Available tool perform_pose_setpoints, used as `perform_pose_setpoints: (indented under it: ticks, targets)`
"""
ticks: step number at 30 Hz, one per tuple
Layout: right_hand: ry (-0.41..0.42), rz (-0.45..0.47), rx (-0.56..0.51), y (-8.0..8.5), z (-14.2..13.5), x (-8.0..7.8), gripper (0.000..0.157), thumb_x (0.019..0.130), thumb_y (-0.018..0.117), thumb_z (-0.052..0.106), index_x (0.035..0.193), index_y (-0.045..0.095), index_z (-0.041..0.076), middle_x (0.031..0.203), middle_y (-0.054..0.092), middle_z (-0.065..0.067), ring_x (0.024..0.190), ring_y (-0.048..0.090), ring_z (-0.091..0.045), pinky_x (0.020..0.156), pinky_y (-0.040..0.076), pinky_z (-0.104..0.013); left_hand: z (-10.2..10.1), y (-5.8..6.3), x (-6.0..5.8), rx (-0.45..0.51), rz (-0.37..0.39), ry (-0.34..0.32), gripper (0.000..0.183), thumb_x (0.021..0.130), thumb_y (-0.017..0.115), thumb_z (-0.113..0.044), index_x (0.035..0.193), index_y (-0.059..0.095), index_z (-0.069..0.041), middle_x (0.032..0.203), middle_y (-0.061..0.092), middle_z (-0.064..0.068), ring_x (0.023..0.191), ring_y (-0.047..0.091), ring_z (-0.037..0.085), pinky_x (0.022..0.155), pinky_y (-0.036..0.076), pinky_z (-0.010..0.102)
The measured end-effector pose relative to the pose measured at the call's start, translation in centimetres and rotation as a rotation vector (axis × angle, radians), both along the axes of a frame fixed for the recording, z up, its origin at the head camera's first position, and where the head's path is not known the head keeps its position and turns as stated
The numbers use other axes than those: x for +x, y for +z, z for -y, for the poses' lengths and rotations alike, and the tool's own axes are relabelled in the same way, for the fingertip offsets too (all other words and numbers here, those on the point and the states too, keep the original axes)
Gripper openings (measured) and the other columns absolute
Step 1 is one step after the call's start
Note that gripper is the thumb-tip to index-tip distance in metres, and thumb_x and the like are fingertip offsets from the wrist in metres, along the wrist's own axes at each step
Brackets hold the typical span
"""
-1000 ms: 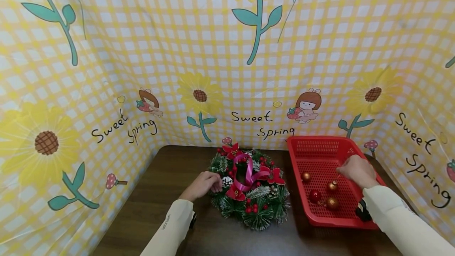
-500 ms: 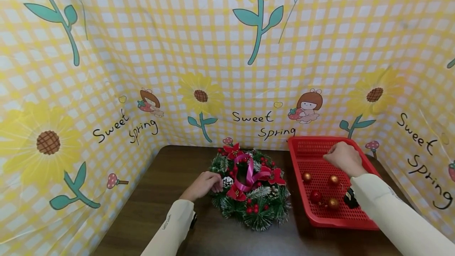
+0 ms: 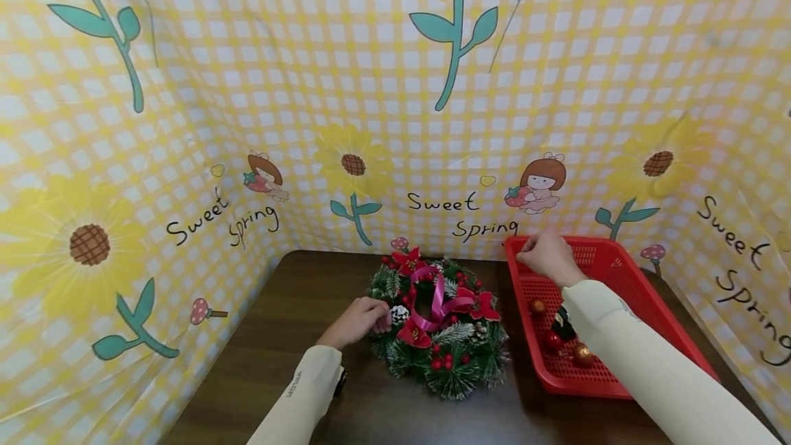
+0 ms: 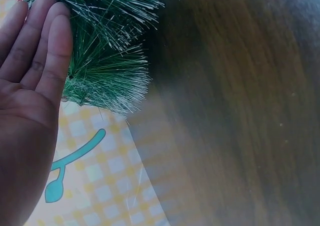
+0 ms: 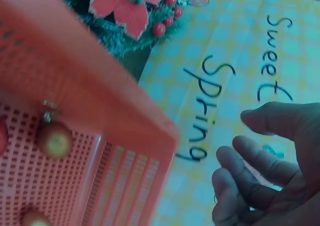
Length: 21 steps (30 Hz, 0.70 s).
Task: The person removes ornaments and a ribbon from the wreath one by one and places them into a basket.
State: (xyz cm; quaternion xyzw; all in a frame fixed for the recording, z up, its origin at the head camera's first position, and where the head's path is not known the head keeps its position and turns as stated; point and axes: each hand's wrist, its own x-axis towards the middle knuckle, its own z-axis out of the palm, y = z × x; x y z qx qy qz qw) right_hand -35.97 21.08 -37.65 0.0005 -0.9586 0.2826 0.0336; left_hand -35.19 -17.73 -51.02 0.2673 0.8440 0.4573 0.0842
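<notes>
A Christmas wreath (image 3: 456,378) of frosted green needles lies on the table, with red poinsettias, berries, pine cones and a pink ribbon. My left hand (image 3: 357,321) touches its left side; in the left wrist view the fingers (image 4: 59,40) are extended against the needles. A red plastic basket (image 3: 536,362) stands right of the wreath. Above its far left corner is my right hand (image 3: 548,257), with thumb and fingers apart and nothing seen between them. In the basket are a red bauble (image 3: 553,341) and gold baubles (image 3: 583,354); my right forearm hides part of the inside.
The dark wooden table (image 3: 266,335) meets a yellow checked cloth (image 3: 371,88) that hangs behind it and along both sides. A narrow strip of tabletop separates the wreath from the basket.
My right hand has moved left and away from me, from over the basket's right side to its far left corner. My left hand stays at the wreath.
</notes>
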Motion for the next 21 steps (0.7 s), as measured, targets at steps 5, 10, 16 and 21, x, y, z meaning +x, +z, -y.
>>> perform_pose_setpoints:
  ticks: [5,10,16,21]
  targets:
    - [0.084,-0.032,-0.02,-0.6,2.5,-1.6,0.014,0.084,0.068,0.018,0.081,0.068,0.004,0.081,0.063,-0.008,0.065,0.053,-0.021,0.056,0.042,-0.031,0.1,0.1,0.2,0.0,-0.007,-0.007,0.037,0.101,0.037,-0.013,0.08,0.066,-0.001,0.077,0.065,0.009,0.07,0.064,0.026,0.065,0.053,0.035]
    - [0.129,-0.014,-0.045,-0.7,4.8,-2.5,0.013,0.083,0.068,0.017,0.084,0.068,0.004,0.083,0.064,-0.008,0.068,0.054,-0.022,0.058,0.043,-0.033,0.1,0.4,0.3,-0.003,-0.008,0.003,0.037,0.101,0.037,-0.013,0.081,0.066,-0.002,0.077,0.065,0.007,0.07,0.064,0.026,0.065,0.052,0.035]
    - [0.158,-0.006,-0.063,-1.4,7.3,-3.6,0.016,0.084,0.069,0.02,0.086,0.07,0.005,0.085,0.066,-0.007,0.073,0.057,-0.022,0.065,0.046,-0.036,0.1,0.4,0.5,-0.008,-0.007,0.003,0.038,0.102,0.037,-0.013,0.081,0.066,-0.003,0.078,0.065,0.007,0.071,0.063,0.025,0.066,0.052,0.036]
    - [0.202,0.01,-0.026,-2.0,9.3,-4.1,0.017,0.087,0.066,0.021,0.093,0.068,0.005,0.089,0.065,-0.007,0.072,0.057,-0.021,0.066,0.047,-0.037,0.0,0.5,0.5,-0.017,-0.008,0.006,0.037,0.101,0.037,-0.013,0.08,0.066,-0.003,0.077,0.066,0.007,0.071,0.063,0.025,0.066,0.052,0.036]
